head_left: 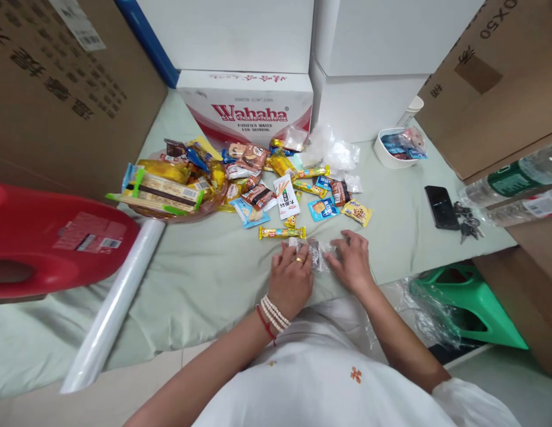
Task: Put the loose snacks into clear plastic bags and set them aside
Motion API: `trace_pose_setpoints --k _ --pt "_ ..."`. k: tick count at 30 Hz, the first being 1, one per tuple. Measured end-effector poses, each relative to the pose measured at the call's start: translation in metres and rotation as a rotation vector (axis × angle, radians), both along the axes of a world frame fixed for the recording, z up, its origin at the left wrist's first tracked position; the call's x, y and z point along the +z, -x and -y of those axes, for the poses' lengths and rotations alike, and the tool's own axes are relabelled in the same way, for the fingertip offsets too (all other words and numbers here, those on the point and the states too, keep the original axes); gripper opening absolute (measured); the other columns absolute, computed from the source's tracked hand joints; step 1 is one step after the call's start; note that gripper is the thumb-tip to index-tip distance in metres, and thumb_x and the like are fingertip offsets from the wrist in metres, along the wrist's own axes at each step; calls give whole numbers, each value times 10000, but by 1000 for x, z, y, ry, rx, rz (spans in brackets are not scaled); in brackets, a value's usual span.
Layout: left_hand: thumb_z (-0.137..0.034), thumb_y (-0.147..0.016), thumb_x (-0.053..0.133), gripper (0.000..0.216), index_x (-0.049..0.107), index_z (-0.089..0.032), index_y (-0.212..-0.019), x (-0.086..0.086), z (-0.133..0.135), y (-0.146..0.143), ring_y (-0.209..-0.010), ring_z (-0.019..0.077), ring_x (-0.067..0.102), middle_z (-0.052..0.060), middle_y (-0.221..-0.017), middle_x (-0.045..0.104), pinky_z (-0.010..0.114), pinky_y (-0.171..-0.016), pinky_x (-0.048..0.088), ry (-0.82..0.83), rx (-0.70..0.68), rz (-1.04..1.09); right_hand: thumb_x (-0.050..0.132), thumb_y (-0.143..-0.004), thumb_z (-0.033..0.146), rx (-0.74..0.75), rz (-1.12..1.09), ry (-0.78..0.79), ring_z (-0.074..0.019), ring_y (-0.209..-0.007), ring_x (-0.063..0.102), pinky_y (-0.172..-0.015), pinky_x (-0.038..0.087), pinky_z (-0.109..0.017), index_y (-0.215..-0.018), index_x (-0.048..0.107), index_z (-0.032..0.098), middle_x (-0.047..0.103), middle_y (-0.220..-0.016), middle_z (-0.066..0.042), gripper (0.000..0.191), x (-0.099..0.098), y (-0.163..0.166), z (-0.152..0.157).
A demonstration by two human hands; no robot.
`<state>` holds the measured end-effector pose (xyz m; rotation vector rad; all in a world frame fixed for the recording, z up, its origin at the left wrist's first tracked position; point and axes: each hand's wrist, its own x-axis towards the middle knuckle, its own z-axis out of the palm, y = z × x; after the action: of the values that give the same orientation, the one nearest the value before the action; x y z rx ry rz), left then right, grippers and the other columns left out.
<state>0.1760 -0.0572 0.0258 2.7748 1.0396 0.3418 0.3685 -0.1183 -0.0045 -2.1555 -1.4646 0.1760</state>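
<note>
A crumpled clear plastic bag (319,256) lies on the cloth between my hands. My left hand (291,279), with a ring and bracelets, is closed over the bag's left end, fingers together and pointing away from me. Fingers apart, my right hand (352,261) rests on the cloth at the bag's right edge. Just beyond the left fingers is a yellow snack stick (282,233). Farther back are a white snack packet (286,197), a blue packet (323,209) and a yellow cookie packet (357,212), among several other wrapped snacks. What the bag contains is unclear.
A snack-filled basket (169,218) stands left, near a red plastic object (57,237) and a plastic roll (113,308). Behind is a Wahaha carton (249,107). To the right are a white tub (389,157), a phone (441,207), keys (469,222) and a green stool (472,302).
</note>
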Motion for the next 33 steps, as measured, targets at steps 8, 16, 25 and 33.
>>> trace_pose_setpoints --k 8,16,25,33 --pt "-197 -957 543 380 701 -228 -1301 -10 -1 3 -1329 353 538 134 -1412 667 606 -1083 353 -15 -24 47 530 -991 359 43 -248 100 -186 -726 584 -689 415 -271 -883 617 228 646 -782 -16 191 41 9 -17" --pt "-83 -833 520 554 644 -143 -1369 -19 -13 28 -1413 332 512 180 -1418 645 571 -1164 427 222 -115 299 414 -1061 212 238 -88 364 -199 -920 624 -762 410 -275 -1007 609 184 698 -1011 -83 204 48 74 -74" --pt "-311 -857 539 220 715 -206 -938 -21 -46 73 -1027 235 705 87 -1087 727 365 -855 611 569 320 610 758 -853 598 271 233 393 -311 -1044 584 -862 526 -418 -1174 588 122 620 -1140 -164 599 49 109 -61" --pt "-363 -907 523 238 726 -261 -974 -37 -41 184 -1000 264 714 74 -1140 743 418 -873 586 107 252 351 542 -933 114 195 15 248 -284 -1064 626 -922 543 -442 -1226 655 187 695 -1156 -140 322 58 66 -17"
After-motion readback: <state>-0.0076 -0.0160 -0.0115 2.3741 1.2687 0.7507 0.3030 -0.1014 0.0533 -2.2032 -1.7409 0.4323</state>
